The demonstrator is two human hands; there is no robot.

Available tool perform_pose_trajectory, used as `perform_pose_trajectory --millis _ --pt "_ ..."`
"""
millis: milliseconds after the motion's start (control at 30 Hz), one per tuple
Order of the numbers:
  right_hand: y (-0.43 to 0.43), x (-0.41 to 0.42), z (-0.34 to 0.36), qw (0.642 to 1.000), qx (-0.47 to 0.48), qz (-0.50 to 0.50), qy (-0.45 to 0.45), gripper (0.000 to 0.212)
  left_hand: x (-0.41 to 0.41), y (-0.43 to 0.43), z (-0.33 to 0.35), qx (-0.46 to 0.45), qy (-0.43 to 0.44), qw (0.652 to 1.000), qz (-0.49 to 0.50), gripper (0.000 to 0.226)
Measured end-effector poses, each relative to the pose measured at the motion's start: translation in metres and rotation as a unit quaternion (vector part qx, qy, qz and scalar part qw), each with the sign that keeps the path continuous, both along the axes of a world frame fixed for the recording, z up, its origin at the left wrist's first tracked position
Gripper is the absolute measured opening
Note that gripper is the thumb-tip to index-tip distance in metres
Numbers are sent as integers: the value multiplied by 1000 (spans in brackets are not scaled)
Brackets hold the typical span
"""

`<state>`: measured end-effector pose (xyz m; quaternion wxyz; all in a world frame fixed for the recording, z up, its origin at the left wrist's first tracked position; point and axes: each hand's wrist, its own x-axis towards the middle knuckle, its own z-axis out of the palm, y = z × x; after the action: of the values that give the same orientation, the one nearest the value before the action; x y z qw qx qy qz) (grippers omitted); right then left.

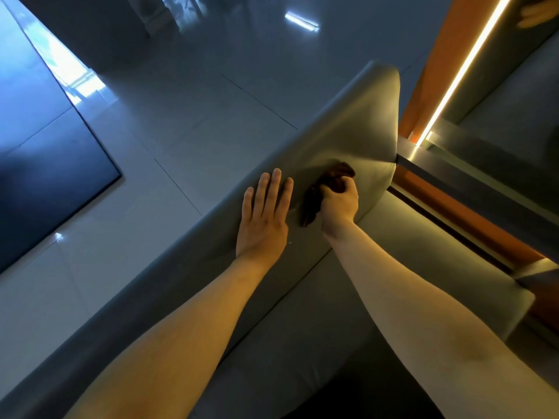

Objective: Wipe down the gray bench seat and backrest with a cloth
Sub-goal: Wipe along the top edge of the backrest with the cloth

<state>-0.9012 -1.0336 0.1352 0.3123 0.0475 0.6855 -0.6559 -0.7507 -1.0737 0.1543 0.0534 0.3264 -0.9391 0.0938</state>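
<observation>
forearms over seat, left hand flat on backrest, right hand gripping cloth

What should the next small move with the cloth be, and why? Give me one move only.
Probably sweep the brown cloth along the gray backrest toward its rounded far end. The right hand grips the bunched cloth against the backrest, the left hand lies flat beside it, and a stretch of backrest lies beyond the cloth.

No readable text, label, brand, number or sign appears on anything in view.
</observation>
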Motion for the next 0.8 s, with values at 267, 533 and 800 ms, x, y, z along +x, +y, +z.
perform_pose_trajectory --millis 267,533,800 --pt "17 63 -3 993 -27 114 -34 20 -2 2 0 7 -13 1000 7 79" --pt "-9 -27 -1 999 27 33 12 33 4 1 -1 -1 16 1000 -12 73" --pt "18 63 -7 989 4 147 -31 24 -2 4 -2 18 30 999 16 78"
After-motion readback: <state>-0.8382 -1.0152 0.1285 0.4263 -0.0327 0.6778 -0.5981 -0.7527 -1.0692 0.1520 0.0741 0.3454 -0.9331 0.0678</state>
